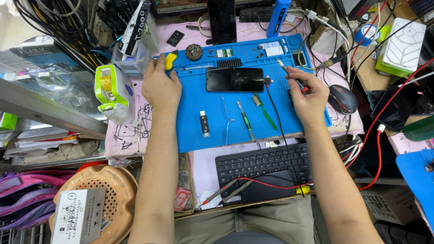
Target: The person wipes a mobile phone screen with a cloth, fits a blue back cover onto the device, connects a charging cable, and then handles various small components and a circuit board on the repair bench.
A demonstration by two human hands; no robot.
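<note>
A black smartphone (235, 79) with a cracked screen lies face up on a blue work mat (194, 131), a cable plugged into its right end. My left hand (160, 86) rests at the mat's upper left corner, its fingers on a small yellow tool (170, 58). To the right of the phone, my right hand (308, 97) grips a red-handled screwdriver (291, 76), the tip pointing up and to the left. On the mat below the phone lie a black USB stick (204, 123), metal tweezers (228, 118), a green-handled tool (245, 120) and a green brush (263, 111).
A black keyboard (262, 165) sits below the mat with a dark phone (267, 186) and red-tipped probes on it. A green-and-white tape dispenser (113, 92) stands left, a black mouse (342, 98) right. Tangled cables and boxes crowd the back and right side.
</note>
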